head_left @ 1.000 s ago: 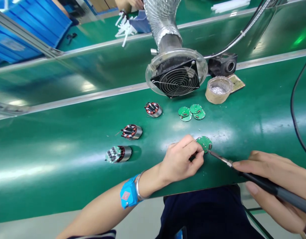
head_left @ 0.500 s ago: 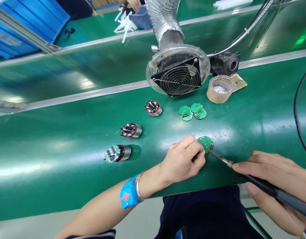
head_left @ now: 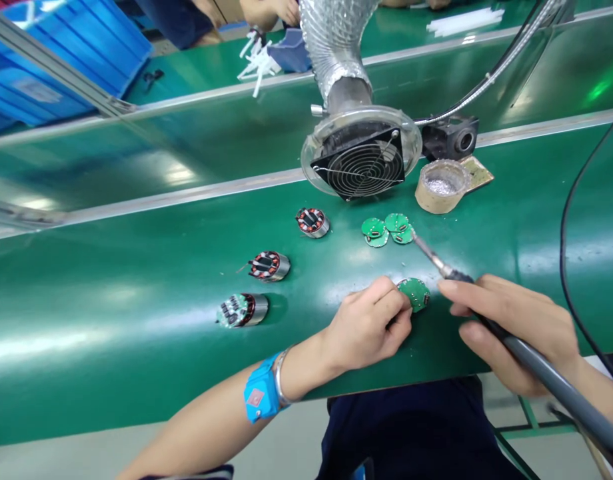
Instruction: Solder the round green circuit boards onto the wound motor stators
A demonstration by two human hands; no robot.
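soldering iron (head_left: 516,343) handle cut off, board (head_left: 414,293) part-hidden

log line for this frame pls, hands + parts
left hand: pinching round green board on bench | right hand: gripping soldering iron, tip raised near spare boards | motor stators: left

Glossy green bench top (head_left: 136,320); ribbed foil duct (head_left: 336,47); wire-mesh fan guard (head_left: 361,167).

A small round green circuit board (head_left: 414,294) lies flat near the bench's front edge, components up.
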